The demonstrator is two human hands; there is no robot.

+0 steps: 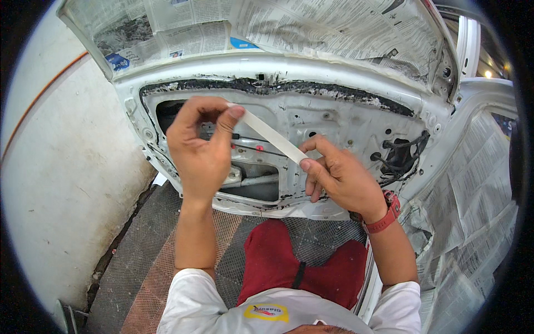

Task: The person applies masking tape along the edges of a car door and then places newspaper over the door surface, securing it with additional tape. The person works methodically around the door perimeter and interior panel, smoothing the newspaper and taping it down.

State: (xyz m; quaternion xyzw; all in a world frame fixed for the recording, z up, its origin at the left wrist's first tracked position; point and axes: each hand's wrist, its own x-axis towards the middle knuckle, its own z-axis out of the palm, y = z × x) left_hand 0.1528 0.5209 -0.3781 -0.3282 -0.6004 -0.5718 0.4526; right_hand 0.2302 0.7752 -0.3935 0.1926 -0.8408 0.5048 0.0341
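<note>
A short strip of whitish masking tape [272,133] is stretched slantwise between my two hands. My left hand [203,136] pinches its upper end between thumb and forefinger. At the lower right end, my right hand [342,175] grips the strip the same way, with a red watch [386,212] on that wrist. Behind the tape stands a white car door [339,114] with its inner panel bare, showing cutouts, a thin rod and black residue along the upper edge. Both hands are in front of the door, and the left one hides part of a cutout.
Newspaper sheets [317,33] cover the door's window area. More newspaper [467,206] covers the car body at right. Black wiring [400,153] hangs from the door's right side. A pale wall [55,183] with an orange hose [44,92] rises at left, above grey and brown floor tiles [150,256].
</note>
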